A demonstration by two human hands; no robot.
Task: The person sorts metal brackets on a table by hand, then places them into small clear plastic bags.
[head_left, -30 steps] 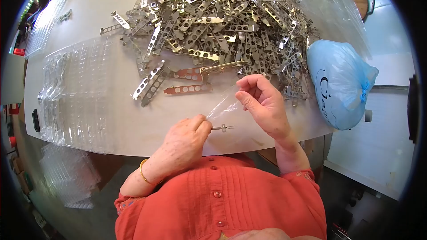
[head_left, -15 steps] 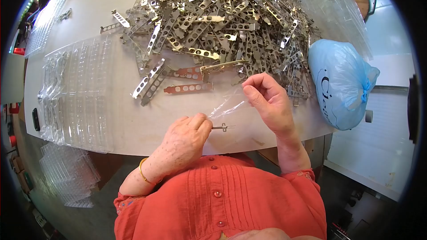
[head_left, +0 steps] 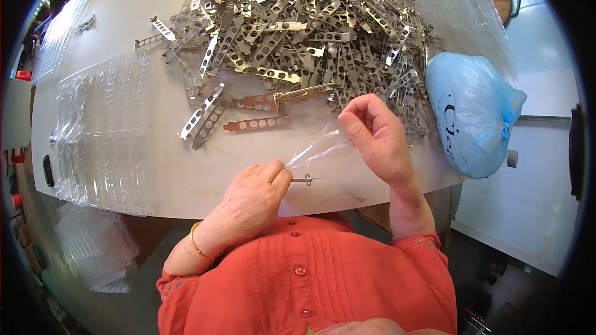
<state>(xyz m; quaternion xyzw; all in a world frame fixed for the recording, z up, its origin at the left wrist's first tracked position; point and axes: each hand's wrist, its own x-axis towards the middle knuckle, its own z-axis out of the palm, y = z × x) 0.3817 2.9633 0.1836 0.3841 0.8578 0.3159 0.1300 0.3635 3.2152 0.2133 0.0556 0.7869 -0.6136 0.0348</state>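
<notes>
Near the front edge of the table, my left hand (head_left: 257,192) is closed round a metal bracket (head_left: 307,180), whose end sticks out to the right of the fingers. A strip of clear film (head_left: 313,149) stretches from this hand up to my right hand (head_left: 375,136), which is raised with its fingers curled and pressed together on the film. Beyond the hands lies a large heap of metal brackets (head_left: 279,37) with round holes. Two reddish brackets (head_left: 257,124) and a silver bracket (head_left: 202,111) lie at its near side.
Clear plastic trays (head_left: 105,136) lie on the left of the table (head_left: 186,192), with more trays (head_left: 96,242) below its edge. A blue plastic bag (head_left: 472,111) stands at the right. A small black object (head_left: 48,170) is at the left edge.
My right hand has moved slightly up, with the film still stretched between both hands. The whole view has shifted a little.
</notes>
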